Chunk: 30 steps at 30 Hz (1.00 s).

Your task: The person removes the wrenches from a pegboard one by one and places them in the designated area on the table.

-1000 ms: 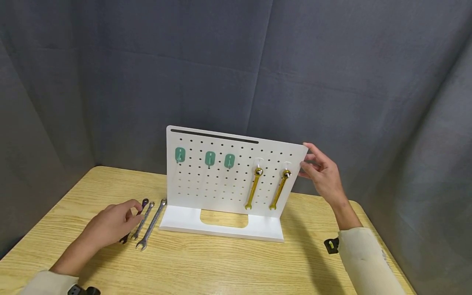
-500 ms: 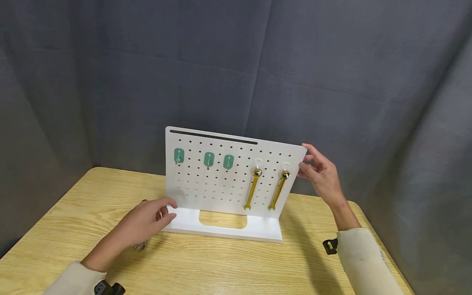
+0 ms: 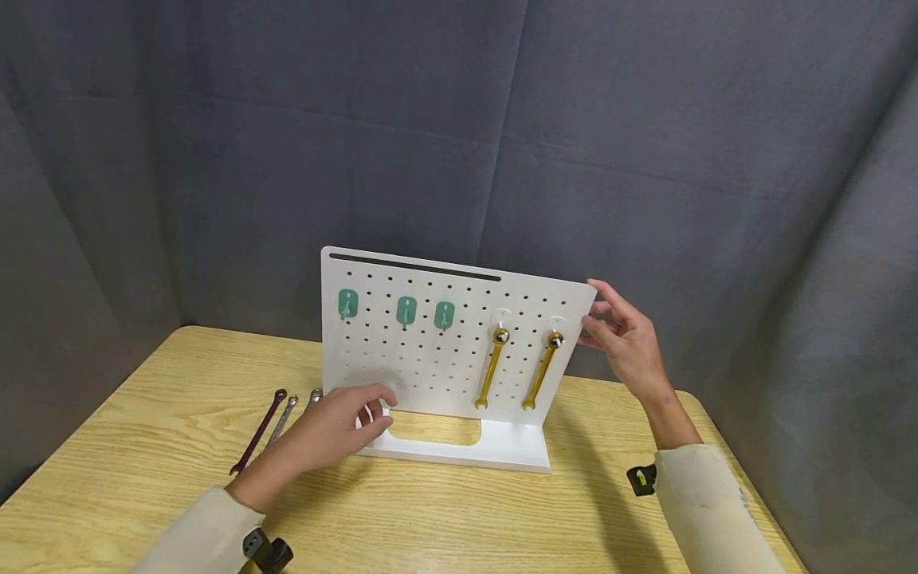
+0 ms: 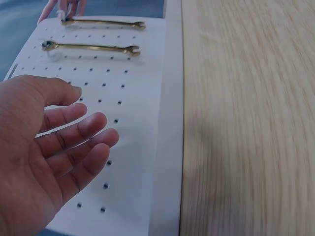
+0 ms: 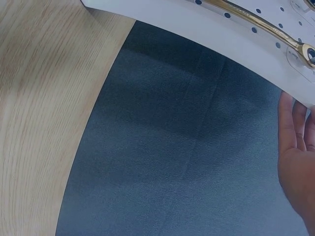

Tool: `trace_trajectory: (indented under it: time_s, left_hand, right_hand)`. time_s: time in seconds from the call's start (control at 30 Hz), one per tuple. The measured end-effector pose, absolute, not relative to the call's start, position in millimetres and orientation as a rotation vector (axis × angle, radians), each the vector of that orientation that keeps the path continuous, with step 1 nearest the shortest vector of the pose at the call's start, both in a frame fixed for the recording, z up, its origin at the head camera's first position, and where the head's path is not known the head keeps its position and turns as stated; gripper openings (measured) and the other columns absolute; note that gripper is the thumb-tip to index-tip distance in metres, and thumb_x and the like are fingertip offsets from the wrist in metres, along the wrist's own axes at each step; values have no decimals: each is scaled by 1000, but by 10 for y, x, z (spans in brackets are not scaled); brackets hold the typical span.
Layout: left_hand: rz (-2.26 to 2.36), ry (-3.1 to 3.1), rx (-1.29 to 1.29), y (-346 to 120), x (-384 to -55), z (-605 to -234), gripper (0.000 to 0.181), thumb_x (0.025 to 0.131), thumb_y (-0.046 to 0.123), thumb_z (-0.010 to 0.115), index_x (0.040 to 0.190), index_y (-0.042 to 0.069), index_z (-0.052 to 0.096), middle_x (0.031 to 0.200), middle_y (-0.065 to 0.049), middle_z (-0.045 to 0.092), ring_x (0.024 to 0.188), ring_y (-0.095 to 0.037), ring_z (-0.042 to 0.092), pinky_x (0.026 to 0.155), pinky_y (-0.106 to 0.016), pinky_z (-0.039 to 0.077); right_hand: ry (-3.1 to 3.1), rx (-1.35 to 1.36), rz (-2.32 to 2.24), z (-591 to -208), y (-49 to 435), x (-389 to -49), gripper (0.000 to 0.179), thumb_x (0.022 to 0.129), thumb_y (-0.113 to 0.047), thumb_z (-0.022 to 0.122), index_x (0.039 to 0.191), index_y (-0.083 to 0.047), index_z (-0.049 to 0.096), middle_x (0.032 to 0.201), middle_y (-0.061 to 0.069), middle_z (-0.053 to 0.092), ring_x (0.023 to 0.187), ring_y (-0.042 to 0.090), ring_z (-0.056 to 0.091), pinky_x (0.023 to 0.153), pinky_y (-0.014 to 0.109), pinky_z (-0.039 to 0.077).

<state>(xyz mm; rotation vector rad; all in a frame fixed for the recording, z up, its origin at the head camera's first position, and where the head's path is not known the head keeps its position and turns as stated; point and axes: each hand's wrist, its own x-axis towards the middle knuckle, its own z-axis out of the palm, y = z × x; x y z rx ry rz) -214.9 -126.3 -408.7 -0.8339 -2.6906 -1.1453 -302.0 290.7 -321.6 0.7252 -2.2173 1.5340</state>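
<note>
A white pegboard (image 3: 376, 351) stands on its base at the middle of the table. Two gold combination wrenches, one (image 3: 491, 371) left of the other (image 3: 543, 373), hang from clear hooks on its right half. My right hand (image 3: 633, 351) grips the board's upper right edge, thumb in front and fingers behind. Before the board's lower left part hovers my left hand (image 3: 333, 426), fingers loosely bent; its palm (image 4: 29, 172) is bare in the left wrist view. Beyond my left forearm lie a dark purple wrench (image 3: 260, 432) and two silver wrenches, the nearer one (image 3: 283, 418) partly hidden.
Several green hooks, such as the leftmost (image 3: 347, 304), sit on the board's left half without tools. A cut-out (image 3: 435, 427) opens the base at its middle. Grey curtain (image 3: 402, 143) hangs behind the wooden table (image 3: 445, 518).
My left hand has moved right, from over the loose wrenches to before the pegboard, uncovering the purple wrench. The right hand keeps its place on the board's edge.
</note>
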Motion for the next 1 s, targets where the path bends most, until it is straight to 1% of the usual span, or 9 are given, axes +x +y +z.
trace_trajectory:
  time_s: [0.2,0.27,0.37,0.47,0.6,0.7,0.87,1.0]
  left_hand:
    - [-1181,-2670,-874,-1046,-2235,-4124,12,99,11,69,111,11,70,85,10,63,77,-9,60,64,-27,52]
    - [-1208,-2663,-879,-957,-2269,-4138,16,99,10,69,115,9,70,86,9,63,79,-10,61,65,-28,53]
    - [-1250,-2659,-869,-819,-2315,-4178,22,99,10,69,121,8,68,91,8,64,84,-10,62,71,-29,55]
    - [-1313,-2647,-855,-674,-2344,-4217,28,99,9,68,126,6,67,98,4,66,89,-12,65,78,-32,57]
    - [-1406,-2599,-851,-507,-2374,-4248,31,98,6,67,128,3,65,108,-8,68,95,-18,67,83,-37,58]
    - [-1449,-2579,-855,-405,-2399,-4266,30,98,5,67,128,2,65,113,-12,68,97,-20,68,84,-37,57]
    - [-1423,-2558,-855,-282,-2438,-4291,31,98,5,68,128,3,65,116,-11,68,98,-21,68,83,-34,58]
    - [-1439,-2544,-846,-221,-2474,-4279,43,97,6,69,139,4,58,126,-12,66,103,-26,68,82,-33,58]
  right_hand:
    - [-2209,724,1574,-3235,2910,-3016,56,101,5,61,153,-14,50,113,19,61,96,13,71,81,31,60]
    - [-2202,723,1576,-3230,2915,-3008,56,101,5,61,153,-14,51,112,19,61,96,13,71,80,31,60]
    - [-2203,727,1566,-3218,2920,-3007,56,101,5,61,153,-15,50,112,18,61,97,12,71,81,30,60]
    - [-2208,731,1569,-3206,2925,-3009,56,101,5,60,153,-14,50,112,18,61,96,13,71,81,30,60]
    - [-2206,731,1580,-3202,2925,-3010,56,101,6,61,153,-14,51,112,19,61,96,13,71,81,30,60]
    - [-2204,727,1576,-3205,2923,-3008,56,101,6,60,152,-14,51,112,19,61,96,13,71,81,30,60]
    - [-2211,724,1562,-3210,2917,-2999,56,101,7,60,152,-14,51,112,20,61,96,13,71,81,30,59]
    - [-2214,725,1559,-3205,2910,-3001,56,101,6,60,153,-15,50,113,21,61,97,13,71,82,30,60]
